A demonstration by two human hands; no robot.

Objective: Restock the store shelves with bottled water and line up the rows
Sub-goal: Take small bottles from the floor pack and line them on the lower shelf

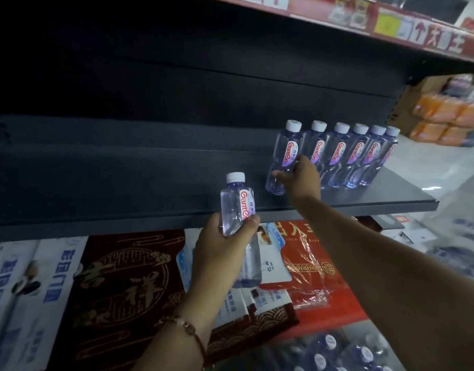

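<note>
Dark grey metal shelf (364, 202), mostly bare on the left. Row of clear plastic water bottles w/ white caps and red-and-purple labels (345, 153) stands upright at the right end, approx. six in view, sides touching or nearly so, running toward the shelf's right edge.

Right hand (301, 178) reaches in from lower right, thumb and fingers curled round the lower body of the leftmost bottle in that row (285, 153). That bottle is upright or leaning very slightly, base on the shelf, just beside the next one.

Left hand (219, 253) grips another clear water bottle w/ white cap (234, 207) round its lower half, held in front of the shelf's front edge, neck up, tilted a bit left. Not touching the shelf. Thin beaded bracelet (187, 328) on the left wrist.

Below the shelf: dark red boxes w/ gold pattern (128, 290), bright red box in clear film (310, 263), white-and-blue cartons (24, 285) at left. Bottom edge, btwn the arms: pack of more bottles, white caps seen from above (337, 354), blurred.

Upper shelf edge carries a red strip w/ price tags (391, 25), text too blurred to read. Orange packs (439, 116) stacked in the aisle at far right.
</note>
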